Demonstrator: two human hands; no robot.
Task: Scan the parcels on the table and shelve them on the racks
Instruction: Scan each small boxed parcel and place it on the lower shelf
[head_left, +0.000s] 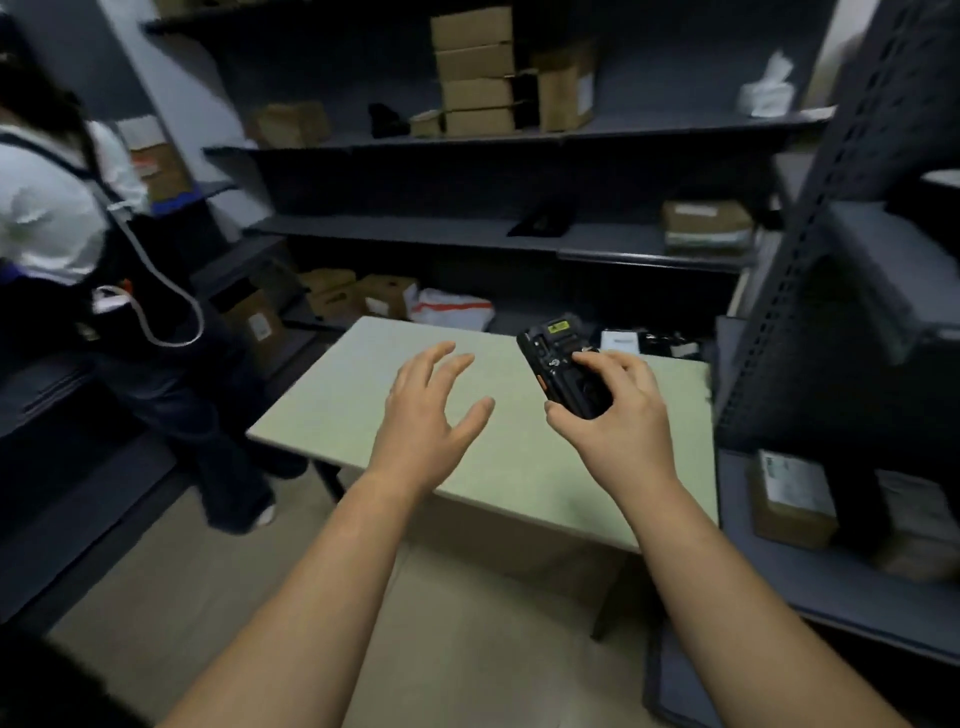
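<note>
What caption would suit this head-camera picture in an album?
Right hand grips a black handheld scanner above a pale green table, left hand open beside it, racks behind.

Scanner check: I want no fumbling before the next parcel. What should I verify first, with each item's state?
1. Scanner gripped by right hand: ok.
2. Left hand free, fingers spread: ok.
3. Table holds something to scan: not ok, none visible.
4. Scanner screen readable: cannot tell, screen not visible.
5. Bare room on middle shelf: ok.
6. Other person apart from Table: ok.
</note>
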